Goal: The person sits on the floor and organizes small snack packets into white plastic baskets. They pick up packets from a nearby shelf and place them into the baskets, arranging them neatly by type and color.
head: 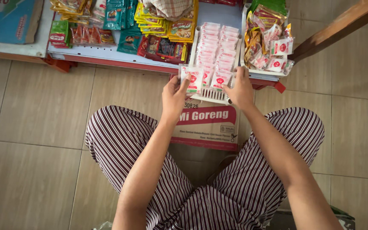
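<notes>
Head view: left hand has its grip closed on a small white-and-red sachet, pinched at the left edge, held just in front of the white tray of matching sachets on the low shelf. Right hand rests fingers on the tray's near row; whether its grip is closed on anything, cannot tell. Judgement: sachets light, thin, floppy, slick film — pinch by an edge seam, not the filled middle. Cardboard box sits on the floor between the knees.
</notes>
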